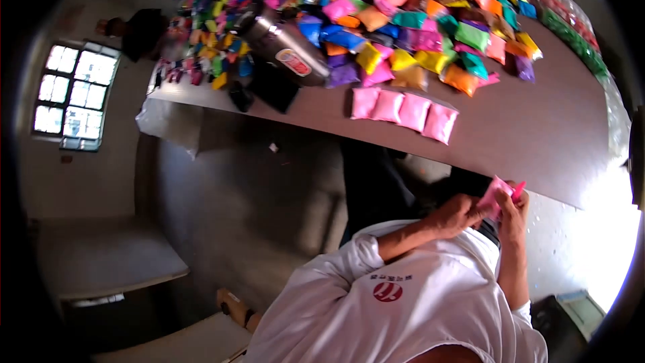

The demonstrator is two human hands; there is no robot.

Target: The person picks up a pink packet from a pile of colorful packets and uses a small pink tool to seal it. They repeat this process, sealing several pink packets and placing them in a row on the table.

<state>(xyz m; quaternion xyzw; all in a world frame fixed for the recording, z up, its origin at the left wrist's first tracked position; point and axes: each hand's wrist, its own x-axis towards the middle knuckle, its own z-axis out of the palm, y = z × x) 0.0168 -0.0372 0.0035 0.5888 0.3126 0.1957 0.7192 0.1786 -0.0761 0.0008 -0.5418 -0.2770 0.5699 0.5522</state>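
My left hand [462, 216] and my right hand [513, 207] are close together in front of my lap, just below the table's near edge. Between their closed fingers is a small light-pink packet [494, 195], pinched from both sides. A brighter pink piece [519, 191] sticks out by the right fingers; its kind does not show. On the table [531, 128], a short row of similar pink packets [401, 110] lies flat near the edge. Behind that row spreads a large heap of small packets in many colours [410, 20].
A steel flask [285, 50] with a red and white label lies tilted against the heap, beside a flat black object [271, 89]. Clear bags with red and green contents [571, 37] line the far right edge. Another person [142, 33] is at the far left.
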